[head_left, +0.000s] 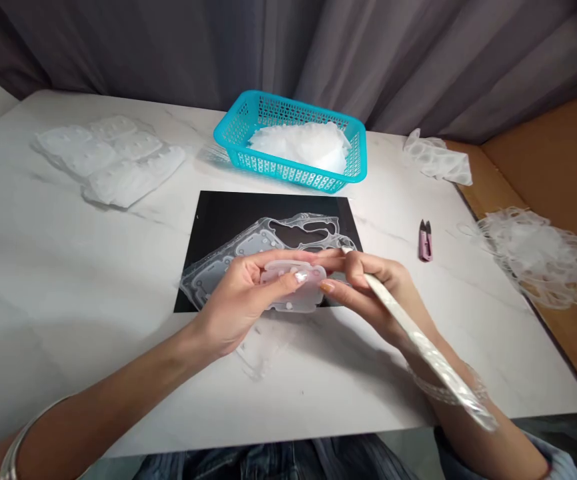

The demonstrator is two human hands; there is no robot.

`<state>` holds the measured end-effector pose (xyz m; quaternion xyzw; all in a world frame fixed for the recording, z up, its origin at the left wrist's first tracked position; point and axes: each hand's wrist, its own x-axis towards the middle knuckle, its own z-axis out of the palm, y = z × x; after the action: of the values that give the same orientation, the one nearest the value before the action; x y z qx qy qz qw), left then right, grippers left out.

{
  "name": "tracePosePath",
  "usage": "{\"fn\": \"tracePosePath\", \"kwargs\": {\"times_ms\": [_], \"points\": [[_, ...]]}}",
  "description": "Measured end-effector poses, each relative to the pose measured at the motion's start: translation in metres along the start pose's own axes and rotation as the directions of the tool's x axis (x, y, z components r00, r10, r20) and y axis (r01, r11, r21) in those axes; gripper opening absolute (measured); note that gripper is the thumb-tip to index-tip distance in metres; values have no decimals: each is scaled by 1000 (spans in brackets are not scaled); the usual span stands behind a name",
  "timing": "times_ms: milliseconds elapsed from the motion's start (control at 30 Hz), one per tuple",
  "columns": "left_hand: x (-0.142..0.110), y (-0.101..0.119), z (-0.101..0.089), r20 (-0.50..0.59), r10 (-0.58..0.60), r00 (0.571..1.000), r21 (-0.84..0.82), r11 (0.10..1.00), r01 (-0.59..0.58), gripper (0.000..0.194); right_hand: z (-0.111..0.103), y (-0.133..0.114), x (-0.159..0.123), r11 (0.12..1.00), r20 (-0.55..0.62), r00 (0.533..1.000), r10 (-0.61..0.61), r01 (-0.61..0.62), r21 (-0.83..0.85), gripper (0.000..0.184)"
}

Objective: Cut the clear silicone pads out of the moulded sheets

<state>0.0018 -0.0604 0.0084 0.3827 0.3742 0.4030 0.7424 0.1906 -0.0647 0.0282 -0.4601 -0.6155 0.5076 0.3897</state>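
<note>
My left hand (pixel 261 287) is closed on a small translucent plastic piece (pixel 305 293) with rounded corners and small round bumps, its thumb pressed on the face. My right hand (pixel 373 287) grips a slim tool with a long, shiny whitish handle (pixel 418 340). The handle slants back over the wrist and a short pale end shows past the index finger; I cannot make out its kind. My right thumb and fingertips touch the piece's right edge. Below lies a clear moulded plastic sheet (pixel 248 250) with cut-out openings, on a black mat (pixel 228 207), partly hidden by my hands.
A blue basket (pixel 293 170) of white translucent pieces stands at the back. Bagged pieces (pixel 113 157) lie left. At right are small pink-handled snips (pixel 425 241), a cut-out plastic sheet (pixel 438 158) and a heap of plastic scraps (pixel 543 257) by a cardboard box (pixel 553 153).
</note>
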Motion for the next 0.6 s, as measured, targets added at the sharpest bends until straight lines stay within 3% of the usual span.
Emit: {"fn": "tracePosePath", "kwargs": {"times_ms": [167,433,600], "points": [[-1,-1,3,50,46,998,5,999,-46,23,4,7,-1,979,-16,999,51,-47,200,49],[-2,-4,3,51,15,999,-21,1000,-14,24,2,5,-3,966,-38,996,78,-66,249,49],[-2,-4,3,44,13,999,-21,1000,-12,24,6,5,-5,975,-110,991,72,-46,219,50]]}}
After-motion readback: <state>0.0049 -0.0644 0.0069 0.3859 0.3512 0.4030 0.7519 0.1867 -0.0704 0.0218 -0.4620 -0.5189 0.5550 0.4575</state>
